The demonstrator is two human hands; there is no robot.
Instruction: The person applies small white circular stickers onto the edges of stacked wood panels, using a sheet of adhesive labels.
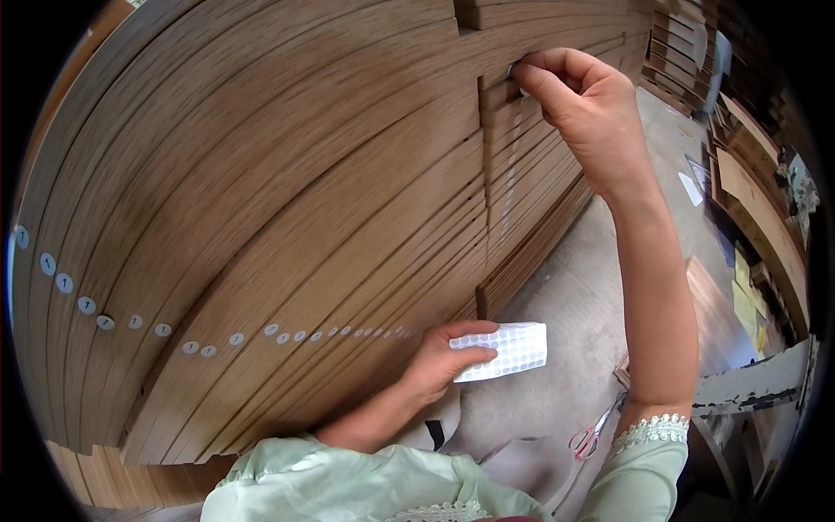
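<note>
My left hand (439, 357) grips a white sheet of small round stickers (517, 346), its thumb lying across the front. Stretched out ahead, my right hand (591, 109) is closed in a pinch. A small round sticker (511, 70) shows at its fingertips, up against the wood. Long wood-grained boards (348, 191) are stacked tightly, with their edges turned toward me. A row of round white stickers (237, 339), one per board, crosses the near part of the stack. Another line of pale stickers (511, 178) runs down the boards below my right hand.
A pair of red-handled scissors (584, 444) is at the lower right, near my right sleeve. Grey floor (565, 270) lies beside the stack. Wood panels (748, 196) and a worn metal bar (752, 389) stand on the right. Notches (481, 96) break the board edges.
</note>
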